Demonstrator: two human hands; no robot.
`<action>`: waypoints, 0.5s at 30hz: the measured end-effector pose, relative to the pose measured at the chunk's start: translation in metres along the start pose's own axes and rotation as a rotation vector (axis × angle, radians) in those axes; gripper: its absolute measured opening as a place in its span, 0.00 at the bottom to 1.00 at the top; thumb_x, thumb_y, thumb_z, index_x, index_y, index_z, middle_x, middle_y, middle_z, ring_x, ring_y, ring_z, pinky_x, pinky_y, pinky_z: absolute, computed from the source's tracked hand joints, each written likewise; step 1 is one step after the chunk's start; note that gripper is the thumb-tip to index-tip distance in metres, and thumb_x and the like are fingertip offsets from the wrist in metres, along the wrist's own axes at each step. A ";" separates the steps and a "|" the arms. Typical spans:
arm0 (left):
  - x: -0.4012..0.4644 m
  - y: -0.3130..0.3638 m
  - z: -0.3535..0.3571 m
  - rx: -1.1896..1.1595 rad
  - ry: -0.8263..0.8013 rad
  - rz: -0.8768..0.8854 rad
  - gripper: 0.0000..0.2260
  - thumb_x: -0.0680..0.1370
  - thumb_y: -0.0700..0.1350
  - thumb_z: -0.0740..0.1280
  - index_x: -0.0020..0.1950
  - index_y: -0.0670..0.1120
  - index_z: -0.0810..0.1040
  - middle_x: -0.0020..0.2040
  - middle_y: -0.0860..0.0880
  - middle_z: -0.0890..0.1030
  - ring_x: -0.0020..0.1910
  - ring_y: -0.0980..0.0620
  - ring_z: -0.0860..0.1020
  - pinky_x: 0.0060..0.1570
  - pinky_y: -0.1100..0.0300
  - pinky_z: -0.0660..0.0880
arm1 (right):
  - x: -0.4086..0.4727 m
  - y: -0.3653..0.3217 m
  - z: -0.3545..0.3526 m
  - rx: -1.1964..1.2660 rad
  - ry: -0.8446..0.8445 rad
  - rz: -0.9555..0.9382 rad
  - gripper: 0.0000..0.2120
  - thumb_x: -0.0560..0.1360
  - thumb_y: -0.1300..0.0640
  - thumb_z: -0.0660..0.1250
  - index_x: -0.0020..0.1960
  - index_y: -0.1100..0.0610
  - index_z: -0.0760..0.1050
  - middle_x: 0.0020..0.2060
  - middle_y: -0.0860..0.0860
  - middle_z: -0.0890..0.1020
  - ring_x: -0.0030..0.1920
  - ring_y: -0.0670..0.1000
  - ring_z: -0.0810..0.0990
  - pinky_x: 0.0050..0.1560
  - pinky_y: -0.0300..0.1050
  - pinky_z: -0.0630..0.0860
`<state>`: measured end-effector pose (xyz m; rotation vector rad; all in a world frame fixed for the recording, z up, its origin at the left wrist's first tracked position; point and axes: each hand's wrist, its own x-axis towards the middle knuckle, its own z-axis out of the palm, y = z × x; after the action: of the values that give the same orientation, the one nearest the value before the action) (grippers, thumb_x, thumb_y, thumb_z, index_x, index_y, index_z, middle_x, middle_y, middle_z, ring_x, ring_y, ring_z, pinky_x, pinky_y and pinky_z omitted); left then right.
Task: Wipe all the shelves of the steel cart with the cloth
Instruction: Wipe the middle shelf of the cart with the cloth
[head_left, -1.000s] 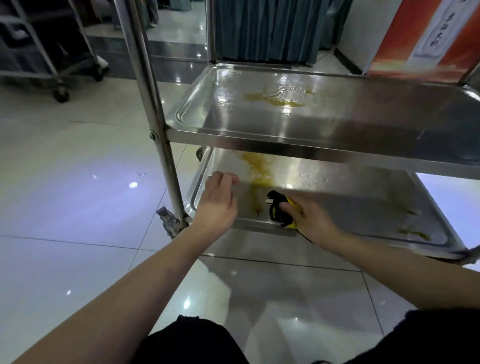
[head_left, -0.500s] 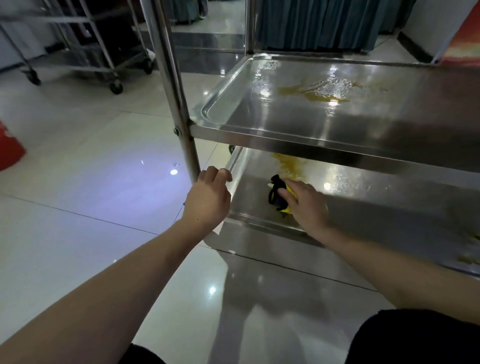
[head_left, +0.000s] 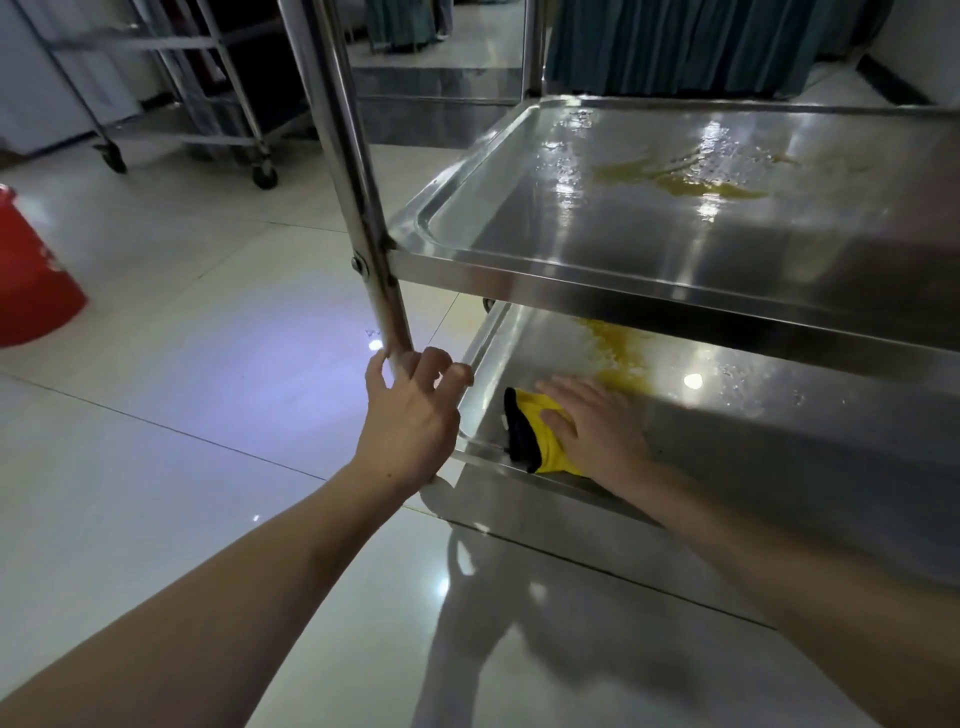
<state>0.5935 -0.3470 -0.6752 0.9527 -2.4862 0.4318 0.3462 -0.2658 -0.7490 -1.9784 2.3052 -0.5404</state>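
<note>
Right hand (head_left: 597, 426) is pressing the yellow cloth (head_left: 540, 436) flat-palmed into the bottom shelf's (head_left: 779, 415) near-left corner, left hand (head_left: 410, 415) is loosely gripping the cart post (head_left: 348, 182); guessing the next swipe is heading far toward that yellow spill (head_left: 618, 348).

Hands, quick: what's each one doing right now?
Left hand: fingers curled around the cart post, just above the lower shelf.
Right hand: open, flat, pressing the cloth onto that shelf.

- A hospital-like or institutional service room, dimly lit.
- Glossy pale floor tiles (head_left: 208, 364) reflect lamps.
- A steel cart (head_left: 675, 270) stands near another wheeled steel rack (head_left: 208, 104).
- Teal curtains (head_left: 675, 47) hang behind; red bucket (head_left: 31, 280) at left.
</note>
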 end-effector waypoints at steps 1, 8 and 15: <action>0.002 0.000 0.003 -0.011 0.046 0.014 0.21 0.67 0.31 0.62 0.58 0.45 0.73 0.54 0.43 0.74 0.51 0.39 0.75 0.64 0.34 0.64 | 0.000 0.001 0.003 0.005 0.010 -0.008 0.24 0.85 0.40 0.53 0.77 0.46 0.72 0.75 0.48 0.74 0.75 0.54 0.70 0.69 0.53 0.67; 0.013 -0.001 0.017 -0.120 0.185 -0.014 0.21 0.65 0.27 0.60 0.53 0.43 0.80 0.51 0.45 0.77 0.46 0.42 0.75 0.62 0.39 0.65 | 0.001 0.005 0.016 -0.126 -0.108 -0.123 0.29 0.83 0.38 0.43 0.78 0.42 0.69 0.79 0.46 0.68 0.80 0.53 0.63 0.78 0.58 0.59; 0.021 -0.004 0.013 -0.220 0.077 -0.057 0.29 0.65 0.33 0.45 0.53 0.47 0.79 0.54 0.50 0.78 0.44 0.46 0.75 0.42 0.51 0.63 | 0.000 0.003 0.031 -0.157 -0.234 -0.116 0.33 0.80 0.34 0.32 0.82 0.34 0.55 0.82 0.41 0.60 0.83 0.51 0.54 0.80 0.59 0.52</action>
<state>0.5785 -0.3664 -0.6754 0.8969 -2.3717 0.1681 0.3520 -0.2721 -0.7784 -2.1237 2.1610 -0.1255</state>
